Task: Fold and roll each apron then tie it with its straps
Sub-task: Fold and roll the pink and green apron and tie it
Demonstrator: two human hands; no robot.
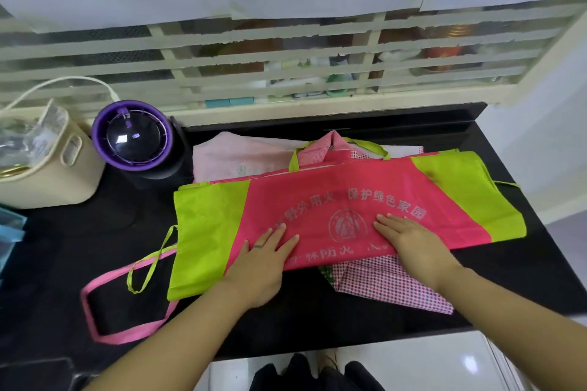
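The pink-and-green apron lies folded into a long band across the middle of the black counter. Both hands lie flat on its near edge, fingers straight and close together, gripping nothing. The left hand is at about seven o'clock on the pink panel and the right hand at about five.

A thin green strap trails off the apron's end at eight o'clock, by a wider pink strap looped on the counter. A checked apron shows from underneath at five o'clock, and a pale pink one lies behind at eleven.

This looks to me like the flattening of the fold before rolling. To do it well, I'd sweep the palms outward toward three and nine o'clock to push out trapped air and square the edges. The green strap should be kept free so it ends outside the roll for tying. The checked apron could drag along, so I'd press only on the top one.
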